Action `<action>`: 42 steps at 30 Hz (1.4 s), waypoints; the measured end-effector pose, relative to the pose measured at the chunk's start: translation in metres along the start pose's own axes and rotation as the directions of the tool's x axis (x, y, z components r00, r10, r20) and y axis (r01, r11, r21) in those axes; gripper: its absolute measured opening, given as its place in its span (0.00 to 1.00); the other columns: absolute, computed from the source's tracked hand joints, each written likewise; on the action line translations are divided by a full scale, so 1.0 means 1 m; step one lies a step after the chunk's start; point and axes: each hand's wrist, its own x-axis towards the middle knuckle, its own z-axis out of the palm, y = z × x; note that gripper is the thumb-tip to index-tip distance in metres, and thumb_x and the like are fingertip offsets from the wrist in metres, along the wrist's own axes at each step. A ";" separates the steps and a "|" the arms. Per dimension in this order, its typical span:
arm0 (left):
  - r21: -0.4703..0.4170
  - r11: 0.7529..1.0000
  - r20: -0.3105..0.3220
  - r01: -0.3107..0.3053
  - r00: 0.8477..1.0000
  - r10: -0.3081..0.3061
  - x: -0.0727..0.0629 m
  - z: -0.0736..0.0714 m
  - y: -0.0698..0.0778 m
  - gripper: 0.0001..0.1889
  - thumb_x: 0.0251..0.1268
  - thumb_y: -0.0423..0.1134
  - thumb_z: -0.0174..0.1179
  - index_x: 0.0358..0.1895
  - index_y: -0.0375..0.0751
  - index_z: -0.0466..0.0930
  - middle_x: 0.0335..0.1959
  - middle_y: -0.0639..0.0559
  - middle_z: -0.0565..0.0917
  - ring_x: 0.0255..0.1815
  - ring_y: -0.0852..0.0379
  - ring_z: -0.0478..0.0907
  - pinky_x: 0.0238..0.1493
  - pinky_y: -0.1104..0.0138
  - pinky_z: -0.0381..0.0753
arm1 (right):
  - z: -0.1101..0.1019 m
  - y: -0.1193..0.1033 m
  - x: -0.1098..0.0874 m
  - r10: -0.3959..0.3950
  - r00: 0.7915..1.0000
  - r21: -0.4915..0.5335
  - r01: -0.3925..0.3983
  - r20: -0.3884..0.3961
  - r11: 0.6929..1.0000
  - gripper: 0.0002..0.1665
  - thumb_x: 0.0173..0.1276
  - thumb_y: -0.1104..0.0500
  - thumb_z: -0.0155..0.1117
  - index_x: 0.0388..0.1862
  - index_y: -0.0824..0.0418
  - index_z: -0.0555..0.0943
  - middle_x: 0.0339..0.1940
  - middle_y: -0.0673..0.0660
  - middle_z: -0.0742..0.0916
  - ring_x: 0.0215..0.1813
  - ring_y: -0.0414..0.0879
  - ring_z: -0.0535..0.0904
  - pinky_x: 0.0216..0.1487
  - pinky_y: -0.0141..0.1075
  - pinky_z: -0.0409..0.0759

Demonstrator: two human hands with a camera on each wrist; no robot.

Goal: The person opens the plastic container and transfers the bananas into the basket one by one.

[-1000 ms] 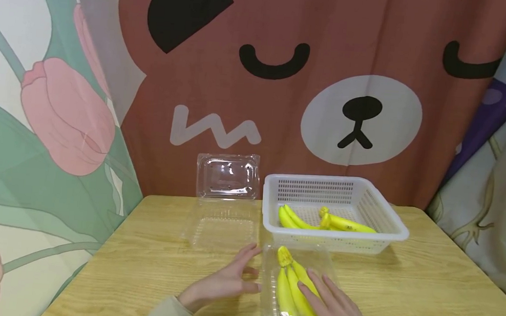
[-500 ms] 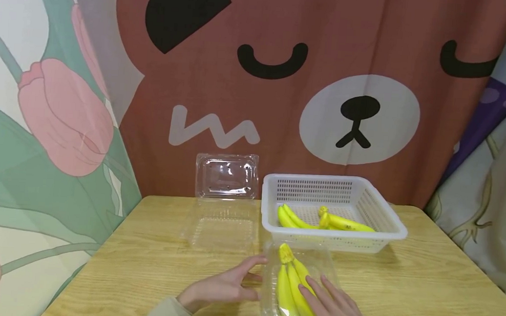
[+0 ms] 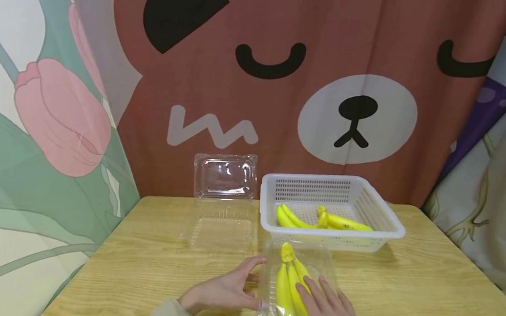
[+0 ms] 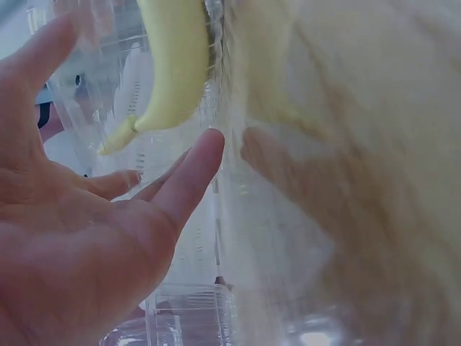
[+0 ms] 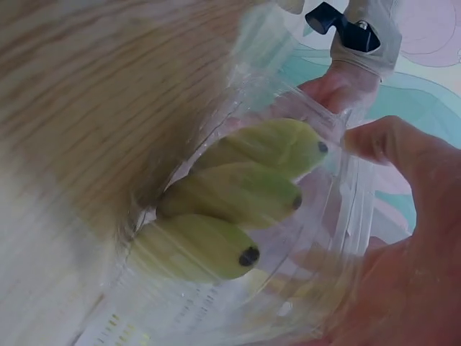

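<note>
The left hand (image 3: 230, 288) is spread, thumb and fingers apart, at the left side of a clear, rectangular plastic container (image 3: 322, 261); firm contact cannot be confirmed. The right hand (image 3: 334, 313) lies with fingers extended over the container's top. The container is located at the near edge of the light wood-grain table (image 3: 140, 262) and encloses a yellow banana bunch (image 3: 285, 285). Behind it: a white perforated plastic basket (image 3: 331, 231) holding yellow bananas (image 3: 349, 224). Left of the basket: a second clear container (image 3: 221, 234), lid raised.

Bear-print curtain (image 3: 274, 105) behind light wood-grain table (image 3: 429, 278); tulip-print cloth (image 3: 62, 115) at left.
</note>
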 end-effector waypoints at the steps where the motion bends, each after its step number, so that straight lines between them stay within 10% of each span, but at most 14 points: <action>1: 0.005 1.000 0.001 -0.001 1.000 0.001 0.000 0.000 0.000 0.47 0.60 0.44 0.71 0.77 0.53 0.49 0.76 0.45 0.52 0.65 0.48 0.70 0.55 0.68 0.77 | 0.000 0.000 0.000 -0.002 1.000 0.000 0.002 0.001 1.000 0.55 0.53 0.18 0.54 0.63 0.60 0.77 0.61 0.59 0.82 0.61 0.61 0.76 0.52 0.63 0.76; 12: -0.011 0.999 0.022 -0.034 0.999 0.034 0.000 0.002 -0.001 0.49 0.60 0.43 0.70 0.79 0.48 0.46 0.78 0.45 0.47 0.71 0.45 0.63 0.58 0.69 0.75 | 0.005 0.001 0.005 -0.311 0.940 -0.255 0.269 -0.138 0.929 0.40 0.79 0.36 0.35 0.52 0.65 0.84 0.48 0.60 0.88 0.44 0.61 0.85 0.43 0.45 0.86; 22: 0.073 0.996 0.059 -0.041 0.998 0.037 0.001 -0.001 0.000 0.49 0.63 0.42 0.67 0.79 0.47 0.42 0.79 0.41 0.45 0.68 0.47 0.67 0.57 0.70 0.76 | 0.008 0.002 0.009 -0.358 0.904 -0.290 0.286 -0.234 0.913 0.43 0.81 0.46 0.20 0.47 0.64 0.86 0.43 0.59 0.89 0.38 0.60 0.86 0.35 0.44 0.86; 32: 0.105 0.994 0.037 0.027 0.999 -0.031 0.000 -0.001 0.006 0.49 0.63 0.49 0.67 0.79 0.52 0.43 0.77 0.41 0.51 0.67 0.44 0.68 0.57 0.64 0.77 | 0.005 0.004 0.009 -0.311 0.927 -0.226 0.263 -0.212 0.938 0.43 0.81 0.43 0.22 0.49 0.59 0.87 0.44 0.56 0.89 0.38 0.57 0.87 0.26 0.38 0.85; 38: 0.091 0.995 0.041 0.035 0.998 -0.039 0.001 -0.002 0.007 0.49 0.63 0.49 0.68 0.79 0.53 0.43 0.76 0.40 0.55 0.64 0.48 0.72 0.56 0.64 0.78 | -0.005 0.007 0.011 -0.278 0.956 -0.170 0.260 -0.095 0.950 0.28 0.76 0.40 0.51 0.54 0.59 0.85 0.47 0.56 0.89 0.39 0.55 0.87 0.23 0.35 0.84; 42: 0.107 0.994 0.043 0.021 0.999 -0.026 0.001 -0.002 0.005 0.51 0.61 0.48 0.69 0.79 0.51 0.42 0.77 0.41 0.53 0.61 0.52 0.74 0.59 0.65 0.75 | -0.022 0.008 0.015 -0.122 0.991 0.025 0.123 -0.054 0.992 0.21 0.72 0.47 0.62 0.56 0.56 0.84 0.42 0.53 0.90 0.29 0.41 0.85 0.21 0.31 0.81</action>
